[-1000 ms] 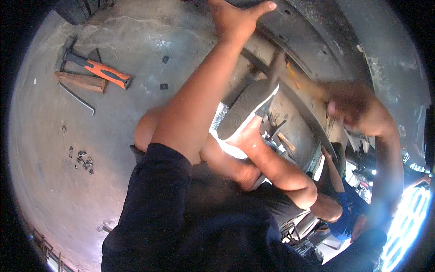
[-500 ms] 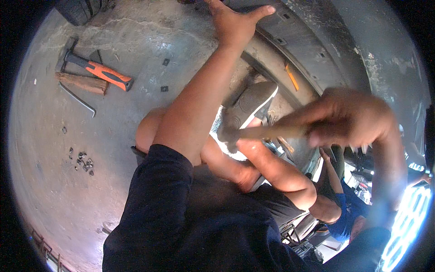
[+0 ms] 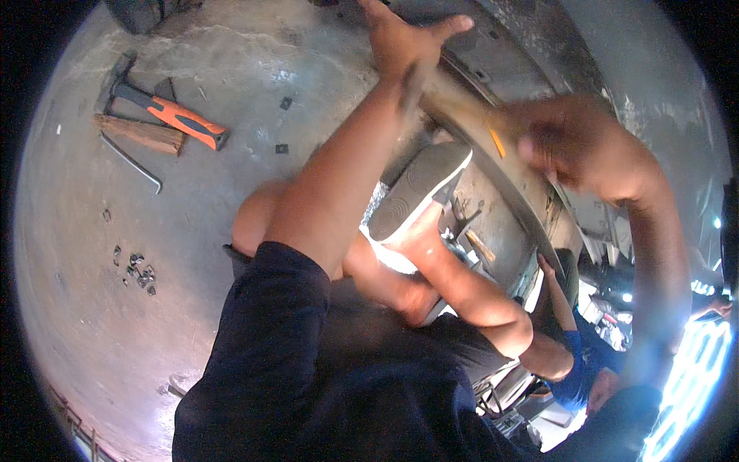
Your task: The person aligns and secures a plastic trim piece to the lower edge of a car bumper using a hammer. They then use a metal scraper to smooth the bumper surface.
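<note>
My left hand (image 3: 400, 42) is spread at the top, against the edge of a long dark metal panel (image 3: 531, 69). My right hand (image 3: 577, 146), blurred by motion, is closed on a wooden-handled hammer (image 3: 462, 104), whose streaked head is up by my left wrist; I cannot tell if it touches the panel. Beside it lies a thin yellow tool (image 3: 496, 142). Below my arms are my bent legs and a grey-soled shoe (image 3: 408, 192), under the curved panel.
An orange-handled hammer (image 3: 185, 119), a wood block (image 3: 138, 135), a bent metal bar (image 3: 135, 165) and several small metal clips (image 3: 138, 273) lie on the concrete floor (image 3: 92, 308). Another person in blue (image 3: 573, 362) is at lower right. A tire (image 3: 142, 15) stands at top left.
My right hand swung the hammer down toward the shoe half a second ago and now has it raised again toward my left hand. My left hand stays nearly still.
</note>
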{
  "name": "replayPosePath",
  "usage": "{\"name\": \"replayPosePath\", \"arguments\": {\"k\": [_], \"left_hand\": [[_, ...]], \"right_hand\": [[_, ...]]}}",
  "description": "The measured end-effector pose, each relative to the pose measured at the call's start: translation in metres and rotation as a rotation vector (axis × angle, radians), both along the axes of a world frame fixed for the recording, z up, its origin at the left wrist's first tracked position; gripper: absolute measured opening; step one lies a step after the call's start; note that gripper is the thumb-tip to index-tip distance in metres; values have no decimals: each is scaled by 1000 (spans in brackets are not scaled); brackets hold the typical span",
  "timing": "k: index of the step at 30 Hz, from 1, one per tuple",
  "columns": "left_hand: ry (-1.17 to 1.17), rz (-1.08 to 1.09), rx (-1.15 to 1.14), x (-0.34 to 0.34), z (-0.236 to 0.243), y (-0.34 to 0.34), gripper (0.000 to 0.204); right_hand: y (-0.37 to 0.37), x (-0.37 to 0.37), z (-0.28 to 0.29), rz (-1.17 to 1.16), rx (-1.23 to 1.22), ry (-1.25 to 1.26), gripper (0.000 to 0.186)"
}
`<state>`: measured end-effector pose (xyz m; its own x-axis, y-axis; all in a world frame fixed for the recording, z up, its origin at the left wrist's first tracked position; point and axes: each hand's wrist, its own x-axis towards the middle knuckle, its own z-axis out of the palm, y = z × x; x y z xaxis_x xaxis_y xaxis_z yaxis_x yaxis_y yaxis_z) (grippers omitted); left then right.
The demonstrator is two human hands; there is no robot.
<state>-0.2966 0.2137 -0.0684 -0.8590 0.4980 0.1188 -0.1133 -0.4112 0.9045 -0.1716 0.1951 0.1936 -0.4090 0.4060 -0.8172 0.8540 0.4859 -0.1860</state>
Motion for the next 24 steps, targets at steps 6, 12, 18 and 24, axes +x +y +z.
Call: {"name": "replayPosePath", "arguments": {"k": [6, 12, 18, 24], "left_hand": [[80, 137, -105, 0, -5, 15, 142], [4, 82, -111, -4, 0, 3, 137], [94, 125, -30, 3, 3, 9, 134], [113, 184, -5, -1, -4, 10, 127]], "right_hand": [[27, 30, 0, 270, -19, 270, 40], [-6, -17, 24, 94, -230, -330, 51], [27, 54, 6, 170, 315, 307, 43], [60, 41, 17, -27, 507, 78, 41]]}}
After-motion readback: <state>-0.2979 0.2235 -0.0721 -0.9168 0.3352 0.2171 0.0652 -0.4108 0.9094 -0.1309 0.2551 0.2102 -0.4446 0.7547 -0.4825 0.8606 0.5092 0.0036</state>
